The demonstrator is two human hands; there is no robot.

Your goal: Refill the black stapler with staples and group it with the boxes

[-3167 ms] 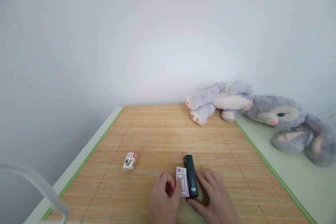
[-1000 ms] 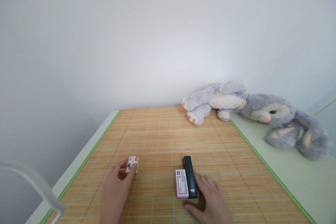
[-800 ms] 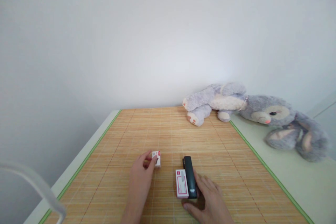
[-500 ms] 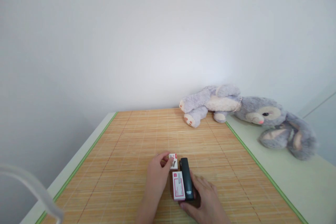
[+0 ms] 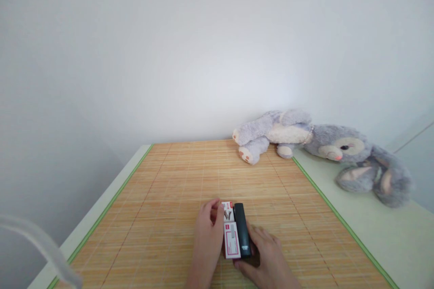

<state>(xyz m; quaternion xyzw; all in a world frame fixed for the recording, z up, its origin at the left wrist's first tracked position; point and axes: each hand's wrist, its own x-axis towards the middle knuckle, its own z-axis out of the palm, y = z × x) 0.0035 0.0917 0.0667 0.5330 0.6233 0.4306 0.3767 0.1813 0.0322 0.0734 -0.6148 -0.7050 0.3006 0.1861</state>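
Note:
A black stapler [image 5: 242,235] lies lengthwise on the bamboo mat [image 5: 176,180]. Against its left side sits a flat white box with a red frame [image 5: 231,243], and just beyond that a smaller white and red box [image 5: 228,212]. My left hand [image 5: 207,237] is at the left of both boxes, fingers curled, fingertips on the small box. My right hand [image 5: 262,256] rests at the stapler's near right side, fingers touching its body and near end.
A grey and cream plush rabbit [image 5: 325,146] lies on its side at the far right, half on the mat, half on the pale table top [image 5: 379,230]. A white wall stands behind. A blurred pale strap [image 5: 40,244] crosses the lower left corner.
My left hand left the flat box, reached left to the small box, carried it right and set it beside the stapler, above the flat box. My right hand stayed at the stapler.

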